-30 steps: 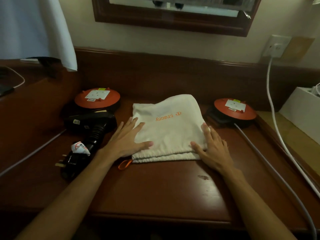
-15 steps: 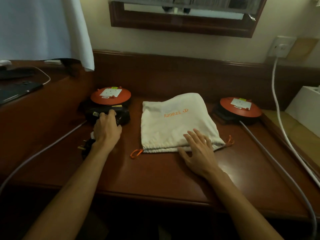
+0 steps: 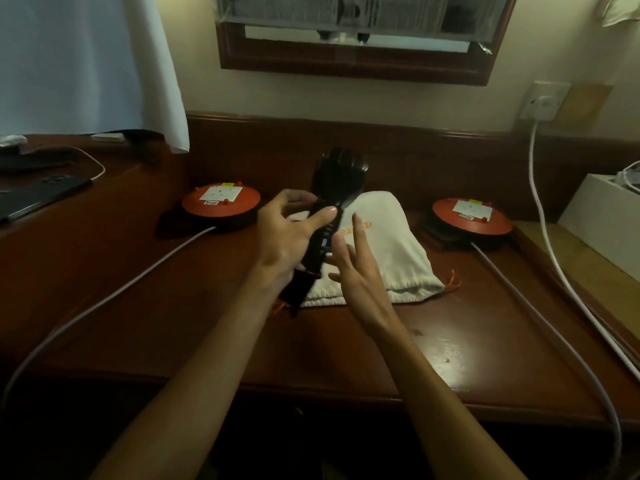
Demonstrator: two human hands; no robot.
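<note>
Dryer [image 3: 330, 216] in left hand [image 3: 287, 244]: glossy black plastic. Bag [image 3: 391, 251] under right hand [image 3: 353, 275]: matt cloth. Desk [image 3: 450, 355]: polished wood.

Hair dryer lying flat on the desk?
No, the left hand grips the hair dryer by its handle and holds it up over the white bag.

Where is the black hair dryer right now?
In the head view the hair dryer is at centre, held above the desk by the left hand, over the white bag, with the right hand beside its handle.
</note>
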